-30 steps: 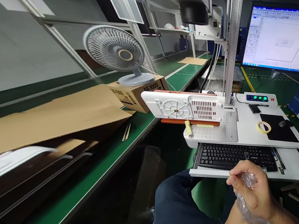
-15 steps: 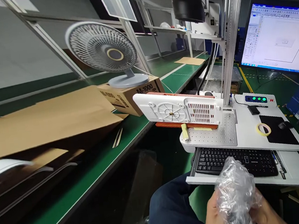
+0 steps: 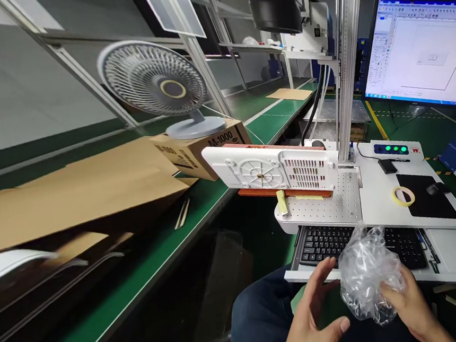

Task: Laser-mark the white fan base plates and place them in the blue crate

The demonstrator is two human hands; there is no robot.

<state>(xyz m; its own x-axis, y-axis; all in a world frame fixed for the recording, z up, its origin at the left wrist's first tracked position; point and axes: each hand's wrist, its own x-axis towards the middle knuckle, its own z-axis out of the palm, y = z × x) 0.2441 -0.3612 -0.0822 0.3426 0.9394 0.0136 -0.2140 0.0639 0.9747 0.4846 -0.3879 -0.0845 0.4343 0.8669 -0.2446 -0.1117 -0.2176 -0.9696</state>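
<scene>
A crumpled clear plastic bag [image 3: 367,273] is bunched up above the edge of the keyboard drawer, over my lap. My right hand [image 3: 409,301] grips it from the right, with the thumb pressed into the plastic. To the left of the bag, my left hand [image 3: 314,312] is apart from it, thumb and fingers spread and nothing between them. Beyond the hands, a white plastic panel [image 3: 271,170] with a round ribbed pattern and a slotted vent stands on edge against an orange-brown holder [image 3: 285,191] on the perforated metal plate [image 3: 323,208].
A black keyboard [image 3: 326,242] lies in the pulled-out drawer. On the white bench are a yellow tape roll [image 3: 403,196], a mouse [image 3: 437,189] and a monitor [image 3: 417,53] behind. Leftward, a running fan [image 3: 156,81] tops a carton [image 3: 195,158] beside flat cardboard [image 3: 82,194].
My left hand has let go of the plastic bag and opened to its left. The bag, held in my right hand, has moved slightly up and looks looser.
</scene>
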